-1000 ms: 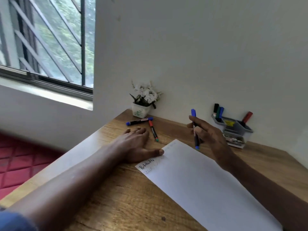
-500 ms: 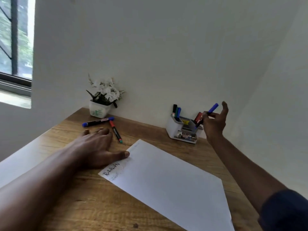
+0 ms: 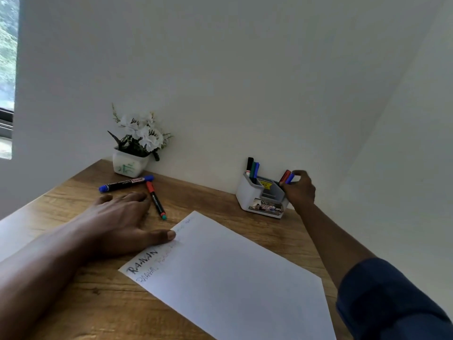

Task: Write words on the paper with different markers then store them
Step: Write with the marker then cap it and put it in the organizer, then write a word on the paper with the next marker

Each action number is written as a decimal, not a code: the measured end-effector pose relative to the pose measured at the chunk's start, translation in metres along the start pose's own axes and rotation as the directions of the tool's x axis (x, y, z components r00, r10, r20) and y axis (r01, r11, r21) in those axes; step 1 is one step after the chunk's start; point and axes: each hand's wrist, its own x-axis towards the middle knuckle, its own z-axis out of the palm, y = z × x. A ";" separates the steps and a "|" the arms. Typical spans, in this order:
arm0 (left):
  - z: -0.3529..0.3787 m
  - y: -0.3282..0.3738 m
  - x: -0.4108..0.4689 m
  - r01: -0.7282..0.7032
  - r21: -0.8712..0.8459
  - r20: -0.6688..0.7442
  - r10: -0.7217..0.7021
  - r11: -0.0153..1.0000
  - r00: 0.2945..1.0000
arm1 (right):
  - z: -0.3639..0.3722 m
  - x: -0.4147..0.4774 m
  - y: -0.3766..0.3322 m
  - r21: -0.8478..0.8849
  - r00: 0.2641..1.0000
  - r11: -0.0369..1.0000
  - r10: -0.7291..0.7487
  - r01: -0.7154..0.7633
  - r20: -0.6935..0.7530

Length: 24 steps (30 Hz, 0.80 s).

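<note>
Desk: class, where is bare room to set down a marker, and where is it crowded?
Bare desk lies between the flower pot and the organizer, beyond the paper. Crowded: a blue-capped marker and a red-capped marker lie by the left hand, and the right hand holds a blue marker at the organizer.

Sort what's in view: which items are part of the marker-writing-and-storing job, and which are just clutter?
Job:
- paper, left hand thumb at its edge
- blue marker, pinched by right hand at the organizer
- standing in it: three capped markers, red marker
- loose on the desk: blue-capped black marker, red-capped marker

Just lying about:
- flower pot
- window
</note>
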 end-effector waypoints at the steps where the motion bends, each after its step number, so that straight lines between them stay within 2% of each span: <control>1: -0.001 0.001 0.000 0.003 0.000 0.001 -0.003 1.000 1.000 | 0.001 0.000 0.004 -0.022 0.998 1.000 -0.009 0.011 0.065; 3: -0.001 0.001 0.000 0.011 -0.005 0.005 -0.011 1.000 1.000 | -0.002 0.000 0.007 -0.026 0.991 0.999 -0.019 0.023 0.136; 5: -0.002 0.001 0.000 0.017 -0.009 0.008 -0.016 1.000 1.000 | -0.007 0.001 0.008 -0.021 0.989 1.000 -0.003 0.006 0.147; 7: -0.002 0.001 -0.001 0.021 -0.013 0.012 -0.021 1.000 1.000 | -0.010 -0.004 0.004 -0.028 0.998 0.999 -0.036 0.038 0.052; 8: -0.003 0.001 -0.002 0.024 -0.019 0.012 -0.024 1.000 1.000 | -0.012 -0.010 0.000 -0.043 0.994 0.994 -0.100 0.098 -0.046; 10: -0.004 0.002 -0.006 0.035 -0.035 0.019 -0.035 0.999 0.999 | -0.013 -0.028 -0.014 -0.110 0.922 0.947 -0.320 0.302 -0.219; 12: -0.007 0.006 -0.010 0.046 -0.041 0.031 -0.044 0.998 0.999 | -0.011 -0.050 -0.032 -0.141 0.817 0.849 -0.528 0.508 -0.233; 14: -0.009 0.009 -0.012 0.053 -0.038 0.042 -0.051 0.998 0.998 | -0.003 -0.075 -0.052 -0.014 0.755 0.763 -0.641 0.646 -0.140; 15: -0.010 0.009 -0.013 0.055 -0.035 0.044 -0.053 0.998 0.998 | 0.005 -0.089 -0.063 0.095 0.753 0.747 -0.654 0.658 -0.075; 17: -0.008 0.010 -0.012 0.046 -0.045 0.026 -0.045 0.998 0.999 | 0.025 -0.115 -0.083 0.291 0.777 0.761 -0.624 0.580 0.084; 18: -0.007 0.010 -0.011 0.041 -0.053 0.015 -0.040 0.998 0.999 | 0.036 -0.126 -0.093 0.334 0.784 0.784 -0.596 0.523 0.173; 21: -0.004 0.008 -0.010 0.033 -0.053 0.001 -0.033 0.998 0.999 | 0.076 -0.149 -0.124 0.287 0.731 0.858 -0.514 0.426 0.449; 24: -0.003 0.007 -0.010 0.019 -0.050 -0.018 -0.020 0.999 1.000 | 0.107 -0.161 -0.160 0.232 0.668 0.897 -0.437 0.377 0.602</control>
